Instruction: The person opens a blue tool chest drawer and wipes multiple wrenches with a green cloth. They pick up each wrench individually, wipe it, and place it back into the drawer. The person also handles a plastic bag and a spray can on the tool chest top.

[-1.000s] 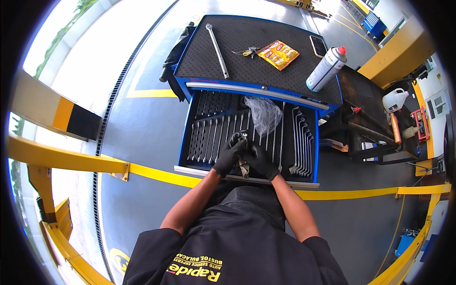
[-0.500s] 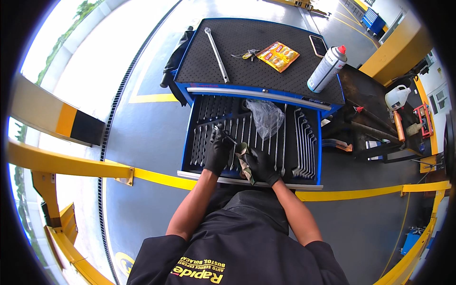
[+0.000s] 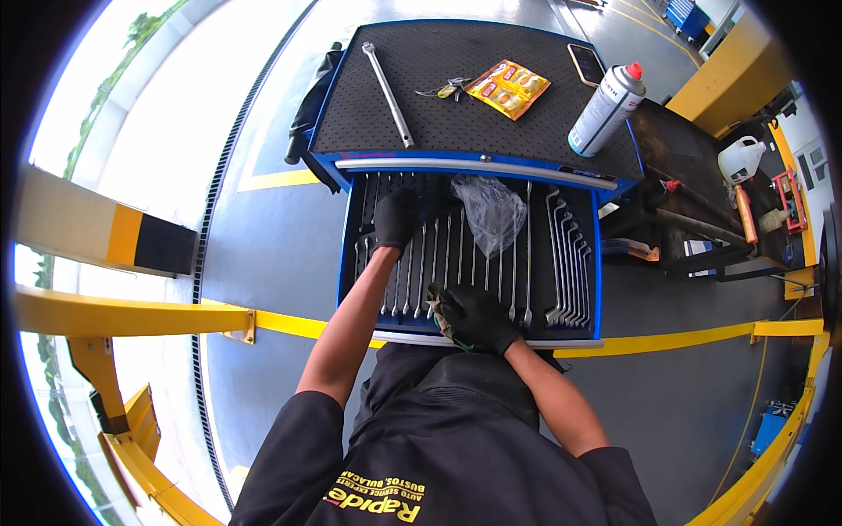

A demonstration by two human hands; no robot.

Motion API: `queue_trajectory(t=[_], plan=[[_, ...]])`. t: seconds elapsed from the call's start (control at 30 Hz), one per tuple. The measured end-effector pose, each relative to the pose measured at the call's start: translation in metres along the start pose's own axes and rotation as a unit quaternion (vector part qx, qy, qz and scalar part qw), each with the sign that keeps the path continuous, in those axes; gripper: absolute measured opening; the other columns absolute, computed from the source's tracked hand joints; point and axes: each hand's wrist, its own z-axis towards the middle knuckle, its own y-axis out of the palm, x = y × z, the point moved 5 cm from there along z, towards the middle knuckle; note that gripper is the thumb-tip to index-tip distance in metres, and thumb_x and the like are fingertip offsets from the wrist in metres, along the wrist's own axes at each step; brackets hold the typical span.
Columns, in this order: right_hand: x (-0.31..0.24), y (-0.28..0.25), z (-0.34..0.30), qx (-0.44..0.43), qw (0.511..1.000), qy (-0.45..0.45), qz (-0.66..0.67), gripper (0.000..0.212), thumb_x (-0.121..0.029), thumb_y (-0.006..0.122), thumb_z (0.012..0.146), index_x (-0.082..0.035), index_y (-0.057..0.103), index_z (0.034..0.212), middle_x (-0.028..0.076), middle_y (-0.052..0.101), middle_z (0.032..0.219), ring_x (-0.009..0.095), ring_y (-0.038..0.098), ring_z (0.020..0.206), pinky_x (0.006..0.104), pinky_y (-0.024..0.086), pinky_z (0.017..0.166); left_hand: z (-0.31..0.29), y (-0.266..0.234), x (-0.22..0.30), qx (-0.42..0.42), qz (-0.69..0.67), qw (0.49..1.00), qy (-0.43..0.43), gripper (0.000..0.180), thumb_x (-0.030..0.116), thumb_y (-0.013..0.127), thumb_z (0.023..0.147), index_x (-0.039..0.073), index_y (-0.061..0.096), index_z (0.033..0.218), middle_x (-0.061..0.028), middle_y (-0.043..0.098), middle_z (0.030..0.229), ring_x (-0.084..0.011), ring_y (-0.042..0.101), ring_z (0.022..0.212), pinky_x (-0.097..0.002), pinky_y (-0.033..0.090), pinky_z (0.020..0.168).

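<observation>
Blue steel drawer [image 3: 599, 298]: stood pulled out beneath the black-matted worktop [image 3: 438, 123], lined in black and filled with hand tools.
Black-gloved left hand [image 3: 396, 219]: lay over the drawer's far left part; how far its grip was open, and whether it had hold of anything, could not be told, the back of the glove hiding the fingertips.
Black-gloved right hand [image 3: 481, 318]: lay low over the drawer's front part, grip closed on a crumpled green-and-tan cloth [image 3: 443, 317].
Hazards: a loose fold might have caught on wrench ends if the right hand swept sideways; a dragging left wrist might have knocked tools out of line; a tug on the clear crinkled plastic bag [image 3: 491, 215] might have shifted the wrenches under it.
Cloth, position: within the right grip, its free part protruding leftward from the fingers; well apart from the left.
Slim silver wrenches [image 3: 447, 250]: ranked between the left hand and the bag, some passing beneath the latter.
Angled silver wrenches [image 3: 567, 263]: nested at the drawer's right, beyond both hands.
</observation>
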Motion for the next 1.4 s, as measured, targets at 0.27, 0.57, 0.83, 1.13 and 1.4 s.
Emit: queue_trajectory(t=[0.27, 0.57, 0.83, 1.13, 1.4], plan=[[0.007, 0.003, -0.002, -0.005, 1.0, 0.003, -0.007, 0.033, -0.029, 0.066, 0.085, -0.008, 0.064, 0.109, 0.016, 0.065, 0.088, 0.036, 0.065, 0.083, 0.0477, 0.05, 0.071, 0.005, 0.016, -0.002, 0.038, -0.169, 0.984, -0.049, 0.037, 0.032, 0.07, 0.09, 0.006, 0.061, 0.116, -0.0155, 0.07, 0.101, -0.0271, 0.069, 0.093, -0.0369, 0.052, 0.082], [0.013, -0.001, 0.011, -0.032, 0.999, 0.02, -0.011, 0.034, -0.033, 0.067, 0.085, -0.007, 0.063, 0.105, 0.015, 0.065, 0.088, 0.036, 0.065, 0.081, 0.0475, 0.05, 0.07, 0.005, 0.012, -0.001, 0.043, -0.158, 0.985, -0.056, 0.035, 0.029, 0.072, 0.09, 0.005, 0.061, 0.113, -0.0129, 0.07, 0.101, -0.0219, 0.068, 0.092, -0.0359, 0.051, 0.08], [0.015, 0.002, 0.014, -0.023, 0.999, 0.035, -0.004, 0.031, -0.033, 0.068, 0.084, -0.006, 0.062, 0.097, 0.015, 0.064, 0.082, 0.036, 0.065, 0.075, 0.0472, 0.05, 0.066, -0.007, 0.006, 0.013, 0.057, -0.232, 0.967, -0.088, 0.022, 0.016, 0.069, 0.089, 0.003, 0.063, 0.105, -0.014, 0.069, 0.094, -0.0279, 0.067, 0.086, -0.0367, 0.051, 0.077], [0.006, 0.018, -0.01, -0.002, 1.0, 0.006, 0.005, 0.027, -0.026, 0.071, 0.08, -0.005, 0.064, 0.096, 0.016, 0.063, 0.08, 0.036, 0.065, 0.073, 0.0463, 0.049, 0.065, -0.036, 0.005, 0.014, 0.135, -0.171, 0.975, -0.048, 0.019, 0.009, 0.066, 0.089, 0.0, 0.063, 0.106, -0.0124, 0.067, 0.087, -0.0215, 0.065, 0.081, -0.0347, 0.05, 0.074], [-0.009, 0.016, -0.021, 0.007, 0.999, -0.025, -0.03, 0.022, -0.027, 0.068, 0.082, -0.008, 0.065, 0.093, 0.013, 0.063, 0.078, 0.035, 0.064, 0.071, 0.0469, 0.05, 0.062, -0.026, 0.005, 0.025, 0.155, 0.012, 0.98, -0.124, 0.012, 0.019, 0.07, 0.083, 0.014, 0.071, 0.094, -0.0113, 0.069, 0.085, -0.031, 0.068, 0.08, -0.0382, 0.049, 0.068]])
